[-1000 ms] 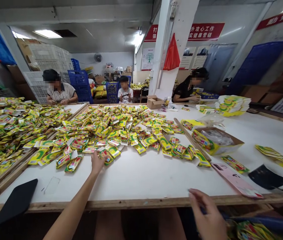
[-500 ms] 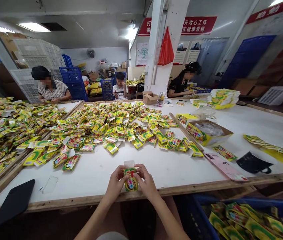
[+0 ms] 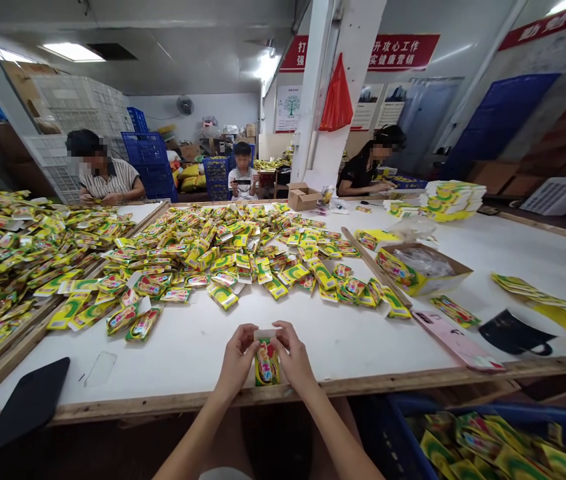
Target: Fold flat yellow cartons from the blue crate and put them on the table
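My left hand and my right hand together pinch one small yellow-green packet by its top, just above the near edge of the white table. The packet hangs upright between my fingers, with a white flap at its top. Beyond it, a wide pile of the same packets covers the middle of the table.
A second heap of packets fills the left table. A cardboard box, a pink phone and a black mask lie at right. A blue crate with packets stands low right. A black phone lies low left. Three people sit at the far side.
A second ago my left hand reached into the pile while the right hung low right. Both then met on one packet at the near edge; its white flap now looks folded lower.
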Demonstrator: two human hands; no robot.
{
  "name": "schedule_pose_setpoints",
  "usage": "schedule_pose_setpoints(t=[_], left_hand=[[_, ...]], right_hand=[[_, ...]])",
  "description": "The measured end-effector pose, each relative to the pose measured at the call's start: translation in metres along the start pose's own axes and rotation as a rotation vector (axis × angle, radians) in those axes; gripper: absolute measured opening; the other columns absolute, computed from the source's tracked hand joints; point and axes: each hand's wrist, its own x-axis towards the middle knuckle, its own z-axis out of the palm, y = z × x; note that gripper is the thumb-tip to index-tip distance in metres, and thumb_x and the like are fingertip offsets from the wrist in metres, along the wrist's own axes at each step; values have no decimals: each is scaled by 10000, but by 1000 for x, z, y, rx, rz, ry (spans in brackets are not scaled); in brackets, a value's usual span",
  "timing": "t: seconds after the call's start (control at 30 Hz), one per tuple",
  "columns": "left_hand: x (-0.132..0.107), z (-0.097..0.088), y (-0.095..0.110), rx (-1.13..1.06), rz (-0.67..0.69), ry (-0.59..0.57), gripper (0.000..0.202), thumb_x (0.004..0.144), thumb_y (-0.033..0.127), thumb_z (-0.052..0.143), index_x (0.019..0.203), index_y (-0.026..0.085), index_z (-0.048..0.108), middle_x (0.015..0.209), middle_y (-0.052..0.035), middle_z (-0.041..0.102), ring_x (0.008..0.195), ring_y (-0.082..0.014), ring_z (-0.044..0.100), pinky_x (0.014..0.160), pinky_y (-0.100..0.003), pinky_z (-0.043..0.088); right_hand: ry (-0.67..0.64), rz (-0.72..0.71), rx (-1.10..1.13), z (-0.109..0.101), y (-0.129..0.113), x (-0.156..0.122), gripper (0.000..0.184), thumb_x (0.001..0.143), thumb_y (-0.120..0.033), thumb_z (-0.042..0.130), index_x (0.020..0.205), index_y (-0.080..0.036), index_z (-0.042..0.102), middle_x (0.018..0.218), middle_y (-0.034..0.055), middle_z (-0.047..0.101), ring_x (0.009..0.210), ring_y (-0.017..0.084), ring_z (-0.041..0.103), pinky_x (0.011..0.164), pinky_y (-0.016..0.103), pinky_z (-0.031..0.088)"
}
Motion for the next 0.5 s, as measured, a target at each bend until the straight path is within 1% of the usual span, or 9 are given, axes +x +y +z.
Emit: schedule_pose_setpoints(t=[0.07,0.13,0.23,0.4,0.5], left_hand=[[-2,2,1,54,-11,-11,180,800,310,619,915,173,637,926,-71,695,877,-206,640,803,-317,495],[-6,3,3,92,-16,-7,183,811,334,605,857,163,648,922,-79,698,868,-211,638,797,-318,493],[-7,7,6,105,-10,13,184,815,335,601,841,159,649,876,-68,697,834,-202,632,775,-308,488],[0,11,4,97,-27,104,160,782,316,636,836,165,642,741,-15,660,695,-157,595,652,-251,464],[3,9,0,82,-41,78,170,798,328,620,825,163,651,729,-14,659,699,-156,596,660,-250,467]], right_hand=[[-31,-10,-33,-2,-2,-3,174,855,-334,530,947,-214,617,872,35,672,810,190,630,746,301,509],[-51,-23,-47,-4,-6,-5,182,855,-354,544,882,-202,639,899,49,678,840,200,629,752,303,507],[-24,-24,-65,-4,-11,-5,214,861,-380,539,858,-194,644,851,53,680,794,201,628,727,303,507],[17,-9,-131,-2,-14,3,203,847,-382,552,823,-195,627,718,21,658,657,178,604,643,281,491],[7,-9,-137,-5,-13,4,202,858,-374,539,807,-194,617,709,11,648,646,169,600,638,272,483]])
